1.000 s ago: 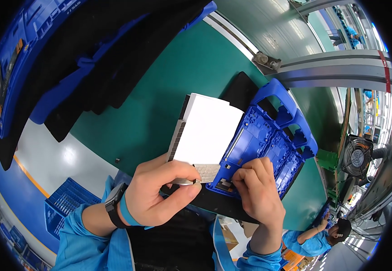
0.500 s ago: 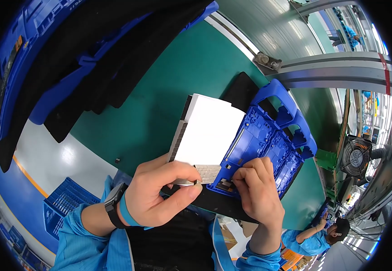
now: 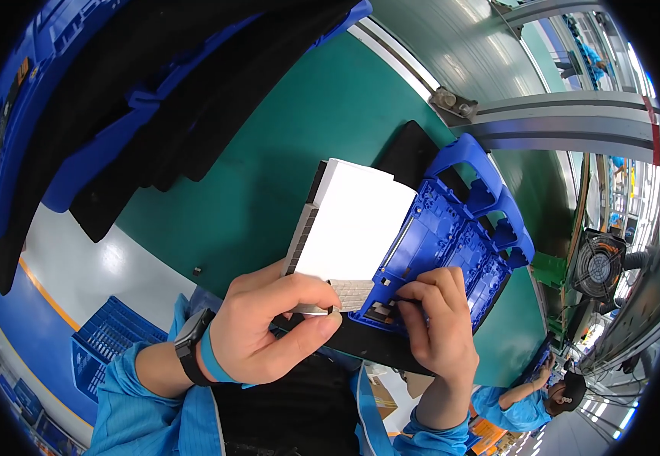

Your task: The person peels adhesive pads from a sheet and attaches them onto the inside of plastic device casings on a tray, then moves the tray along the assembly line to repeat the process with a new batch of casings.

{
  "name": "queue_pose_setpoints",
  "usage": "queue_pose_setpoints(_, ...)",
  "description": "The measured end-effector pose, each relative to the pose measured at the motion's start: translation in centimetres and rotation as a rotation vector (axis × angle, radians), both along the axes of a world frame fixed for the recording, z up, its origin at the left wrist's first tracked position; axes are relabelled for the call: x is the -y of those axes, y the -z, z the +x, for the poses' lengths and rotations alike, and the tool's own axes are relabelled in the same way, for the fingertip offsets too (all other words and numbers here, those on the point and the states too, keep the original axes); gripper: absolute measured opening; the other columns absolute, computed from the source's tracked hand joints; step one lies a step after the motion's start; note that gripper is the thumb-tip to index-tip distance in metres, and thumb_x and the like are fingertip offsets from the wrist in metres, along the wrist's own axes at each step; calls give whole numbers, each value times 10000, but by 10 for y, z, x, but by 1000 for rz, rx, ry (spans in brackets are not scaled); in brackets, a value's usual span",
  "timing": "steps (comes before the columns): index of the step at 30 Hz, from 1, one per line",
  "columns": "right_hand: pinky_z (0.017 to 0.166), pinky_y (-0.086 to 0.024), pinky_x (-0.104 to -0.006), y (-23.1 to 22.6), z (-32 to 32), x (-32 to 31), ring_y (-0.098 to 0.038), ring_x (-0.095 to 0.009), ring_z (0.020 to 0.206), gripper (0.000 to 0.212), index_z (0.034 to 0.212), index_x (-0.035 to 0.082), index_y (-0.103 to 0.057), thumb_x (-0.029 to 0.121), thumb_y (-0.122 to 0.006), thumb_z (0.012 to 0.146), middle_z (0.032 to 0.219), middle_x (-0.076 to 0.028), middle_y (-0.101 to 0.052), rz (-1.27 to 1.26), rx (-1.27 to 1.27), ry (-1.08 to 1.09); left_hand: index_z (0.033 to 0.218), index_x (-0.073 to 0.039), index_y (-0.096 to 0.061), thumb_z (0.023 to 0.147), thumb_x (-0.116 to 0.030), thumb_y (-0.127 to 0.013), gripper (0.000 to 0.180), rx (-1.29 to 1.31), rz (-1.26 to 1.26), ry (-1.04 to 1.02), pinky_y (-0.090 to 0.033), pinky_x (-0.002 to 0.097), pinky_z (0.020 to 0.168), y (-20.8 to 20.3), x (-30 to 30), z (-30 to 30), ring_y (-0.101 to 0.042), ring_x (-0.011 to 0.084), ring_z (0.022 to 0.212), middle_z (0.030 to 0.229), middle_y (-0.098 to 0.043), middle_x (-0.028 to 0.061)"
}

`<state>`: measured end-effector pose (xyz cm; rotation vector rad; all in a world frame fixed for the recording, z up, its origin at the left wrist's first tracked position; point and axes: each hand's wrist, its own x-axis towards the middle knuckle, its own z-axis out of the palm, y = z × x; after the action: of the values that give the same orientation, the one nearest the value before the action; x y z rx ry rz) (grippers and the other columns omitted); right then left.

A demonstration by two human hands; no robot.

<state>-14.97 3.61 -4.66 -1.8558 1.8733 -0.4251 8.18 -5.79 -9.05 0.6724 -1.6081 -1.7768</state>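
My left hand (image 3: 265,327) is closed on a stack of white sheets (image 3: 356,220) with rows of dark grey strips, apparently foam, along its left edge. Lighter grey strips show at the lower end of the stack. A tiny dark piece (image 3: 334,309) sits between the left thumb and forefinger tips. Right of the stack lies a blue plastic housing (image 3: 440,247), its ribbed inner side up and two handle-like openings at its far right. My right hand (image 3: 444,319) is over the near end of the housing, fingers curled and pinched together; what they hold, if anything, is hidden.
A black mat (image 3: 375,346) lies under the housing on the green table (image 3: 254,152). Blue housings with black covers (image 3: 216,114) stand at the left. A blue crate (image 3: 113,338) is on the floor; a fan (image 3: 600,264) and a co-worker (image 3: 523,403) are at the right.
My right hand has shifted slightly at the housing's near end, uncovering a bit more of that corner. The stack in my left hand has moved a little to the right.
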Motion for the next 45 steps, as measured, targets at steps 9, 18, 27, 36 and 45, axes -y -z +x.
queue_pose_setpoints(9,714,-438,-357,3,0,-2,-520,-294,820,208,851,16,-620,-75,-712,687,894,-120,-564,-36,15,51,967,-22,-636,871,-93,-674,125,9,8,15,-429,256,543,-4,1,-1,-593,156,630,836,-626,119)
queue_pose_setpoints(18,572,-415,-348,-34,30,-25,-528,-235,681,264,799,52,-677,4,-805,573,771,-50,-547,-428,122,-15,976,-60,-669,817,-84,-726,170,37,-59,122,-450,324,532,-27,-19,-14,-598,244,607,787,-580,114)
queue_pose_setpoints(27,561,-439,-323,-24,31,-42,-571,-212,708,284,847,67,-712,19,-833,594,812,-42,-574,-459,48,-40,996,-27,-656,858,-62,-699,149,88,6,217,-496,289,580,-32,-31,-26,-649,203,646,851,-630,104)
queue_pose_setpoints(36,562,-466,-313,-19,25,-54,-580,-215,670,261,841,69,-713,-8,-799,606,789,-49,-601,-481,141,22,984,-34,-671,853,-71,-722,145,99,14,247,-505,309,598,-26,-43,-36,-664,234,684,877,-649,109)
queue_pose_setpoints(45,571,-478,-300,-12,21,-62,-577,-210,653,189,831,58,-715,15,-770,655,764,-61,-618,-497,315,99,964,-58,-679,815,-106,-765,178,74,-199,209,-489,340,564,-20,-47,-42,-636,276,656,830,-640,107)
